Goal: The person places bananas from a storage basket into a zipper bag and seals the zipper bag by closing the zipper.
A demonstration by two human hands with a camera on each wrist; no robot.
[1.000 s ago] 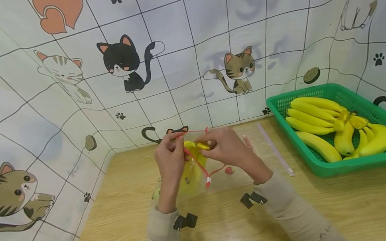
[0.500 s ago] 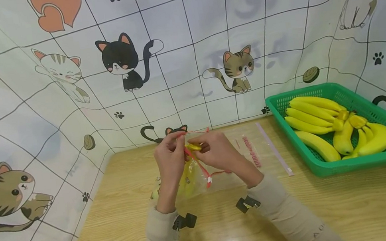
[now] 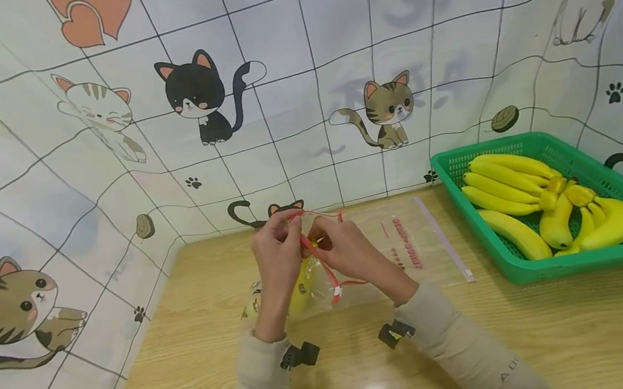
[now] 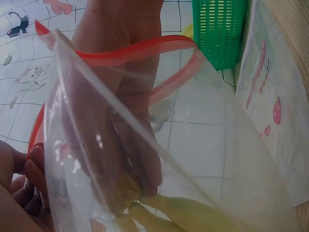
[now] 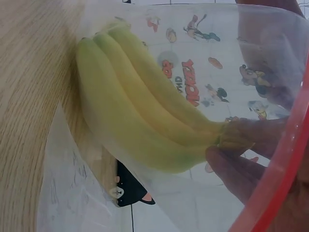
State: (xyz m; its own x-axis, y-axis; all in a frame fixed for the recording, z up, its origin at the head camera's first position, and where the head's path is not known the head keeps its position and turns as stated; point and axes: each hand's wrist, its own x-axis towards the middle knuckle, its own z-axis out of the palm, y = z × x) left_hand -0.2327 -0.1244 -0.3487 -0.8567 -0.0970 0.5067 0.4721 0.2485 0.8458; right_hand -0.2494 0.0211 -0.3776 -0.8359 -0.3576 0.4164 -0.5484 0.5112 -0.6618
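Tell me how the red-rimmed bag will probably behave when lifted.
The red-rimmed bag should be floppy, since its clear film bends and creases. It would probably hang heaviest where the banana bunch sits inside. Its red rim may be somewhat stiffer, as it arches open in a smooth curve.

You sit in a decorated table corner, home or recording set unclear.
Behind the wood-grain table (image 3: 192,365) and along its sides, you face cat-printed grid sheeting (image 3: 288,48); on the table's right stands a green plastic basket (image 3: 588,263) of bananas (image 3: 503,184), like a household corner.
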